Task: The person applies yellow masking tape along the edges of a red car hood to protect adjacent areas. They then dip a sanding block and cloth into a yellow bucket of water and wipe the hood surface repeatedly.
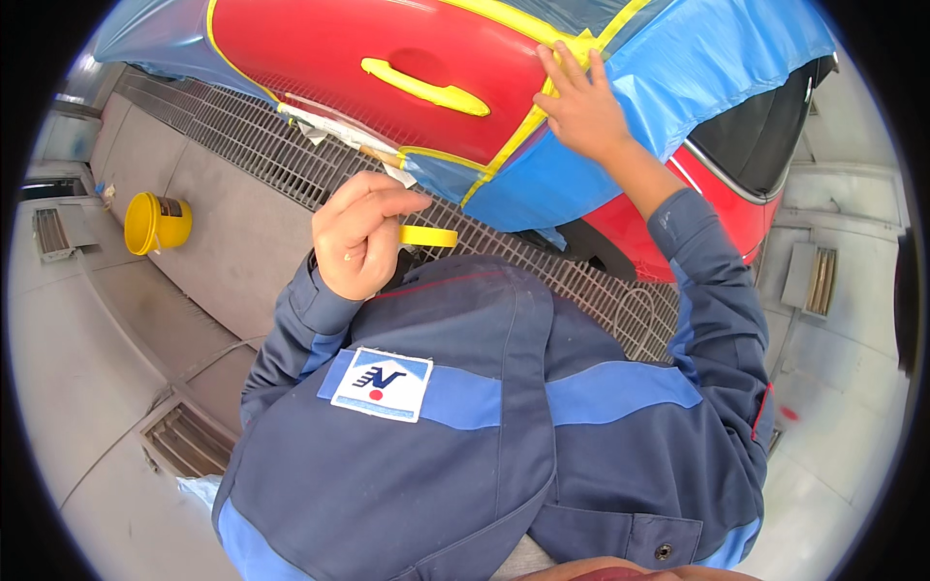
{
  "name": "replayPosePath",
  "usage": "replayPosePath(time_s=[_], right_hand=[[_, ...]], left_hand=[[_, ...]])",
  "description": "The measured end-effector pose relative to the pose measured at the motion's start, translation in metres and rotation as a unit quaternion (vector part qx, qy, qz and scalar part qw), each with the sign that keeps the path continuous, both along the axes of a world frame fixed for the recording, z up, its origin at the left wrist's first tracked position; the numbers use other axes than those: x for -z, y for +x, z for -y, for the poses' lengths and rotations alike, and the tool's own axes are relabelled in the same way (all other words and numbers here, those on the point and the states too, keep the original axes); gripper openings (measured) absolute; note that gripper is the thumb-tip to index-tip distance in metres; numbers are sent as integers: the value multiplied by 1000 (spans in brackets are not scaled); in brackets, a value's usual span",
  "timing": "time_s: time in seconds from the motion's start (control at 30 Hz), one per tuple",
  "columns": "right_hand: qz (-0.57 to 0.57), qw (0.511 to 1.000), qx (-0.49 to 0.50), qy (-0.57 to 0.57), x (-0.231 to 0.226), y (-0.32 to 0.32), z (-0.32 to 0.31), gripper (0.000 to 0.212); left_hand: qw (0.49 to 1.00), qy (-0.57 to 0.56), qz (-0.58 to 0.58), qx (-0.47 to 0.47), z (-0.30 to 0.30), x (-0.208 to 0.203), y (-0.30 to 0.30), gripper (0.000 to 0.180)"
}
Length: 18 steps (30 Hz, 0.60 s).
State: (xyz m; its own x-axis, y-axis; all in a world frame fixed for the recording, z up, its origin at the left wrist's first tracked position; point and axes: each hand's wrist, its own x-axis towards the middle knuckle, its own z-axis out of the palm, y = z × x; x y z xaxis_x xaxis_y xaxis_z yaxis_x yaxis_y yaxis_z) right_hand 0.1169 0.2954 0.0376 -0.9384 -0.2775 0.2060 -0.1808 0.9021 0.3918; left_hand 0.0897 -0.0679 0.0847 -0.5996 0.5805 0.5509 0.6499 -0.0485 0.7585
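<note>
My left hand (358, 232) is closed on a roll of yellow masking tape (432, 237), held in front of my chest, apart from the car. With fingers stretched out, my right hand (588, 111) lies against the upper rear corner of a red car door (339, 44). Its fingertips touch the yellow tape strip (523, 131) that runs along the door's rear edge. Yellow tape also covers the door handle (426, 89). Behind the door edge, blue masking film (697, 73) drapes the car body, partly under my right hand and wrist.
Metal floor grating (223, 121) runs beside the car. A yellow bucket (155, 223) stands on the floor at left. White masking paper (334, 126) hangs along the lower door edge. The uncovered red rear body (639, 228) and dark rear window (756, 126) are at right.
</note>
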Motion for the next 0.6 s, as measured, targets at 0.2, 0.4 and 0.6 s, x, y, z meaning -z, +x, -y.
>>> replayPosePath(time_s=[0.2, 0.4, 0.6], right_hand=[[87, 994, -64, 32, -6, -9, -3, 14], [65, 994, -76, 33, -53, -28, -20, 23], [-56, 996, -58, 33, -88, -44, -29, 28]], left_hand=[[1000, 0, 2, -17, 1, -5, 9, 35], [999, -10, -1, -38, 3, -6, 24, 35], [997, -10, 4, -75, 2, -2, 44, 33]])
